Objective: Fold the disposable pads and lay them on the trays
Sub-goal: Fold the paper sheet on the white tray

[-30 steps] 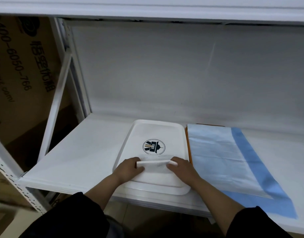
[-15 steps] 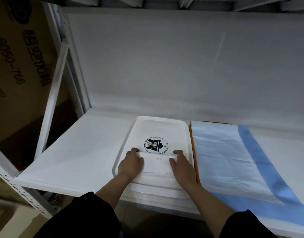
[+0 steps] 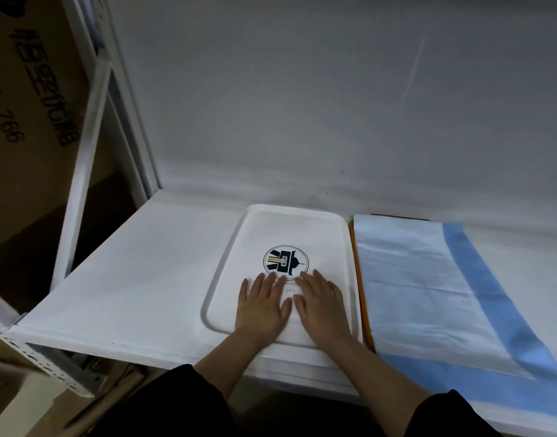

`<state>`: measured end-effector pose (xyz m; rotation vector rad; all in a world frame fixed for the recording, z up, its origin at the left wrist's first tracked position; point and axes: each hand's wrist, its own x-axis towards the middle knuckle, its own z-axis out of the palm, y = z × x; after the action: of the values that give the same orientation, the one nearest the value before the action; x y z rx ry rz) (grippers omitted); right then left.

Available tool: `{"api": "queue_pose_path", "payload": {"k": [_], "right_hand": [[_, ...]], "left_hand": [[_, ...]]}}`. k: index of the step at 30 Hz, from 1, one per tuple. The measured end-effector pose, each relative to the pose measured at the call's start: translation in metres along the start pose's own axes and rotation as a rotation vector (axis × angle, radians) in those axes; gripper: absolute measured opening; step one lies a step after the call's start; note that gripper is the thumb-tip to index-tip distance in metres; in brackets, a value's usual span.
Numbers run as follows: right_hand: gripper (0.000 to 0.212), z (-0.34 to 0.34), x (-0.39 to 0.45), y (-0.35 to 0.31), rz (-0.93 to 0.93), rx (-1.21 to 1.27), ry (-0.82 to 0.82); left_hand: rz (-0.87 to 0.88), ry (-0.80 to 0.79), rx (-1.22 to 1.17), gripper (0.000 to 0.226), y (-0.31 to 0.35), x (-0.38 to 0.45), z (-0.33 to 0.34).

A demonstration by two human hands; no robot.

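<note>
Landmark: white tray (image 3: 229, 266) on the white shelf (image 3: 138, 279).

Far left of the tray, beyond the shelf frame: brown cardboard box (image 3: 28, 99) with dark print. Between box and tray: white slanted frame strut (image 3: 81, 175), then bare shelf surface.

On the tray, round dark logo (image 3: 286, 262) near the middle. Just nearer than the logo, toward the tray's front end: folded white pad (image 3: 289, 293), lying flat on the tray floor, mostly hidden under both hands, only a strip showing between them.

Left hand (image 3: 263, 305) flat on the pad's left part, fingers straight and slightly spread, tips reaching the logo's lower edge. Right hand (image 3: 322, 305) flat on the pad's right part, fingers straight and spread, thumb almost touching the left thumb. Dark sleeves below both forearms.

Directly right of the tray: thin orange edge (image 3: 360, 288), touching or nearly touching the tray's right rim. Over it, right of the tray: light blue sheet (image 3: 412, 285), spread flat, with darker blue border (image 3: 488, 294) along its right and front sides.
</note>
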<state>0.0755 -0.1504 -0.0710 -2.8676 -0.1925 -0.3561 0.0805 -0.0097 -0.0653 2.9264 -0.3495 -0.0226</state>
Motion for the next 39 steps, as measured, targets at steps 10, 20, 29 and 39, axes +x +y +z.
{"api": "queue_pose_path", "payload": {"k": [10,20,29,39], "right_hand": [[0.084,0.007,0.004,0.011,-0.099,0.027,-0.255],[0.106,0.001,0.002,0.009,-0.025,-0.079,-0.326],[0.052,-0.025,-0.001,0.011,-0.254,0.002,-0.419],[0.071,-0.022,-0.003,0.018,-0.272,-0.093,-0.503]], "left_hand": [[0.035,-0.083,-0.006,0.056,-0.017,0.005,0.000],[-0.002,-0.098,0.064,0.058,-0.014,0.006,-0.003],[0.343,-0.016,0.024,0.080,-0.020,-0.006,-0.011],[0.233,-0.248,0.119,0.077,-0.021,-0.004,-0.010]]}}
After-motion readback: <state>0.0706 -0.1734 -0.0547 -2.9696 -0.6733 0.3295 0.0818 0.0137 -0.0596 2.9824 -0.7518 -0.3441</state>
